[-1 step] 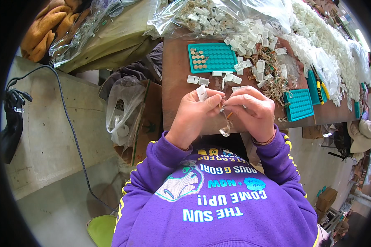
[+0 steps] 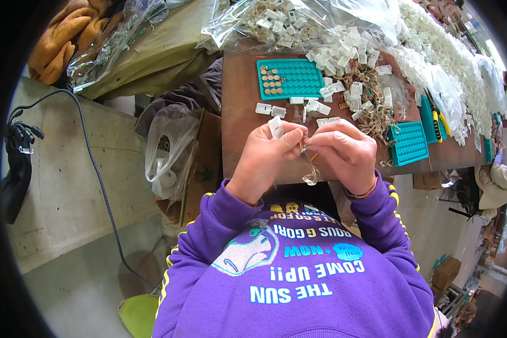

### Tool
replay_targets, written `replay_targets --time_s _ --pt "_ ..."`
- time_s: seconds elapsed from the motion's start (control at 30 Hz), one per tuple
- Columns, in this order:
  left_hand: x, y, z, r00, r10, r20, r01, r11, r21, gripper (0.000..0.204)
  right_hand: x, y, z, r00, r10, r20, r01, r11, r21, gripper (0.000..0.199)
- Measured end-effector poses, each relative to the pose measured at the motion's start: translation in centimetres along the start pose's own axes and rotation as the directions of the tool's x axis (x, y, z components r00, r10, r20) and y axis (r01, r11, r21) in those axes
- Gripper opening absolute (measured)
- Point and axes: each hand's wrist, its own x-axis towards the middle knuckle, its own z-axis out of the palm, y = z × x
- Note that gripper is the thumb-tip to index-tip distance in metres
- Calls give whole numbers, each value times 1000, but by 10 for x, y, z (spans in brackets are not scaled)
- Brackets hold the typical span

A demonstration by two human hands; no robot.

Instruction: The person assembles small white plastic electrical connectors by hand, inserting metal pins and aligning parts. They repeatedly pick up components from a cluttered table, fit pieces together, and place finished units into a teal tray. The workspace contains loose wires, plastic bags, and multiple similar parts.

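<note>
Your left hand (image 2: 269, 151): fingers pinched on white case (image 2: 276, 127); right hand (image 2: 346, 153): fingers narrow at thin wires (image 2: 305, 147), exact hold unclear; clear piece (image 2: 310, 178) dangling below, swung slightly right; handwork seemingly barely advanced; teal tray (image 2: 304, 79) beyond, part-filled.

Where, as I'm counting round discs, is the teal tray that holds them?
In the head view, the teal tray lies on the brown tabletop, upper middle, beyond the left hand, with loose white pieces at its right edge.
</note>
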Motion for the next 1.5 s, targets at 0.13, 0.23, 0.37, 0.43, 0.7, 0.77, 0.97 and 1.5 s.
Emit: replay_targets --time_s 0.13,0.23,0.37,0.43,0.7,0.77,0.97,1.5 --pt "-1 1 2 1000 -6 15 6 1000 -19 15 0 1 -2 995 -103 1 103 994 -40 14" --pt "-3 0 3 999 37 -21 -37 998 -43 13 2 0 1 997 -67 -35 67 998 -6 17" --pt "-4 0 3 975 212 -66 -200 968 152 10 0 -6 5 995 25 -99 -31 998 -59 22" --pt "-4 -3 5 957 284 -65 -262 936 235 10 -2 -9 8 998 -16 -63 6 987 -163 20" --pt "-2 -8 -1 979 188 -74 -170 965 197 13 -7 1 26 968 222 -117 -223 975 1 18" --pt "0 -7 -6 993 61 -102 -49 992 115 17 -10 4 26 956 282 -85 -278 959 55 15" --pt "-1 -2 -20 995 -75 66 99 823 -559 38 -15 14 26 835 549 43 -477 684 552 11" --pt "-8 0 -9 971 239 -14 -224 928 298 33 -16 28 19 717 524 460 -572 64 818 16"
